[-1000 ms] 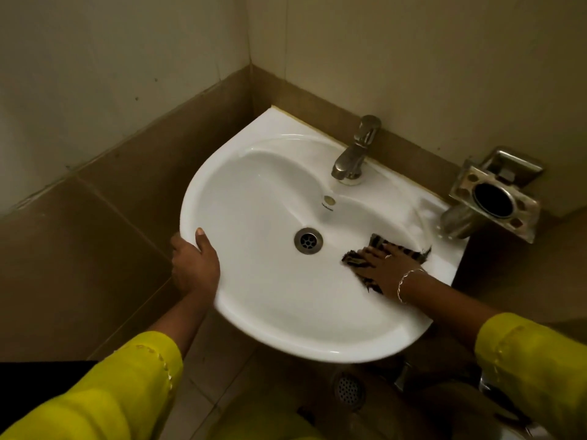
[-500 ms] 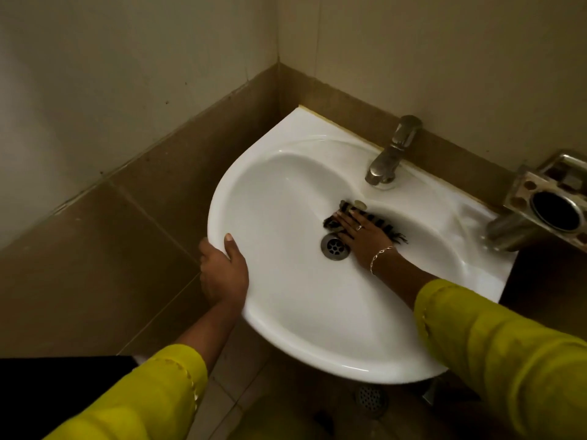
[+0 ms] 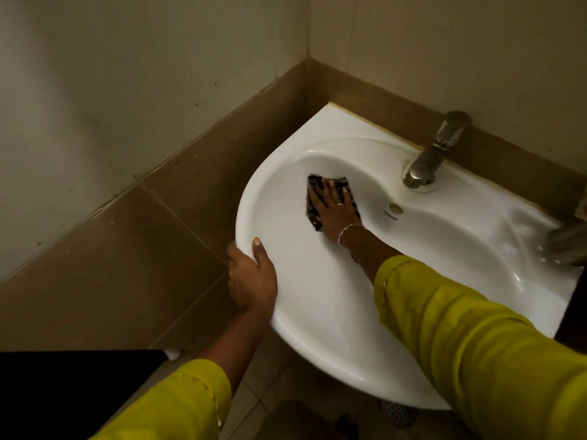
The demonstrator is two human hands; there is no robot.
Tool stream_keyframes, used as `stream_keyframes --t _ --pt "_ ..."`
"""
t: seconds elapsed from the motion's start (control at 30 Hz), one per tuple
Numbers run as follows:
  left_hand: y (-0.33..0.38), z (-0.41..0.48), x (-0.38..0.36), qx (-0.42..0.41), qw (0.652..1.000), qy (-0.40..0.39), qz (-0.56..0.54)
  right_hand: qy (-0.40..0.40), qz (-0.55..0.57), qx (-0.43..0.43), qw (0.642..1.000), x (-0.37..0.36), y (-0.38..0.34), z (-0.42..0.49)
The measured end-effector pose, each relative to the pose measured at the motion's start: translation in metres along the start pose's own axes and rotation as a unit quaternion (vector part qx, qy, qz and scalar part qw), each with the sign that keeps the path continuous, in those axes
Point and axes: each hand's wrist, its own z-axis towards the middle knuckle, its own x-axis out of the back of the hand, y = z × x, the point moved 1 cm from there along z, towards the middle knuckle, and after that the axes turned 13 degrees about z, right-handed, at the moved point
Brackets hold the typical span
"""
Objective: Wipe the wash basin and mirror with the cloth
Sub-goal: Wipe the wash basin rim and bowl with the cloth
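Note:
A white corner wash basin [image 3: 305, 312] fills the middle and right of the head view. Against its inner left wall lies a dark striped cloth [image 3: 314, 192]. My right hand [image 3: 333, 209] presses flat on that cloth with straight, spread fingers. My left hand [image 3: 251, 281] grips the basin's left rim, thumb on top and fingers curled underneath. My right arm hides the drain. No mirror is in view.
A metal tap [image 3: 428, 160] stands at the basin's back, with an overflow hole [image 3: 395, 209] below it. A metal fitting [image 3: 568, 239] shows at the right edge. Brown tiled walls close the corner. A floor drain [image 3: 397, 411] sits under the basin.
My right hand slid the cloth from the basin's right side, past the drain, onto the left inner wall. The view shifted left. My left hand kept its grip on the rim.

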Motion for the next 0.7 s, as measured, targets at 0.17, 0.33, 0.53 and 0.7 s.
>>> stream_keyframes --t 0.17,0.33,0.53,0.7 --pt "-0.001 0.002 -0.001 -0.004 1.000 -0.002 0.004 -0.010 0.132 -0.011 0.991 0.009 -0.028 0.008" --pt "0.001 0.000 0.000 -0.005 1.000 -0.002 -0.004 -0.066 0.270 0.068 0.958 0.011 -0.059 -0.001" --pt "0.002 -0.001 0.001 -0.003 1.000 0.002 0.003 -0.121 0.322 0.111 0.932 -0.006 -0.073 -0.033" --pt "0.001 -0.001 0.001 -0.002 1.000 -0.001 -0.002 -0.155 0.375 0.160 0.900 -0.016 -0.078 -0.072"
